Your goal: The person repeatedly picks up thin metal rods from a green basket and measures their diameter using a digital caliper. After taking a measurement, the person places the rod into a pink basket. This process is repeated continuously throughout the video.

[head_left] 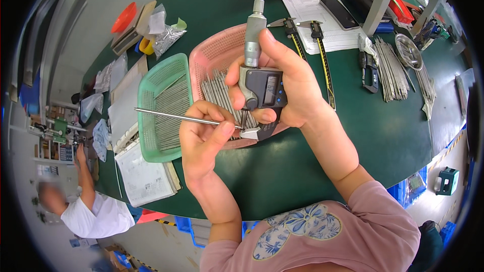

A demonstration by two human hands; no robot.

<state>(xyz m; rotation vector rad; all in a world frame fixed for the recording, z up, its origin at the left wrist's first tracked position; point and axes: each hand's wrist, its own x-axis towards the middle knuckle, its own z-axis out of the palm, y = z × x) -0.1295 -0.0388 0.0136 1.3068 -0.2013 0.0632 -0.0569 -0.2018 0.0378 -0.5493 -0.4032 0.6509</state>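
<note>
My right hand [292, 78] is wrapped round a digital micrometer [262, 88] with a grey frame, a small display and a silver thimble pointing away from me. Between thumb and fingers of my left hand [204, 141] is pinched a thin metal rod [176, 116], lying slantwise to the left. Its right end is at the micrometer's jaws; whether they touch it I cannot tell. Beneath my hands stands a pink basket [201, 58] with several metal rods [217, 90] in it. Against its left side is a green basket [146, 95] filled with thinner rods [169, 116].
Two calipers [322, 60] lie right of the pink basket, by papers [302, 5] and a phone [339, 13]. Further right are another micrometer [369, 70] and bundled rods [392, 70]. A binder [146, 176] lies at the left edge; a person in white [96, 216] is beyond.
</note>
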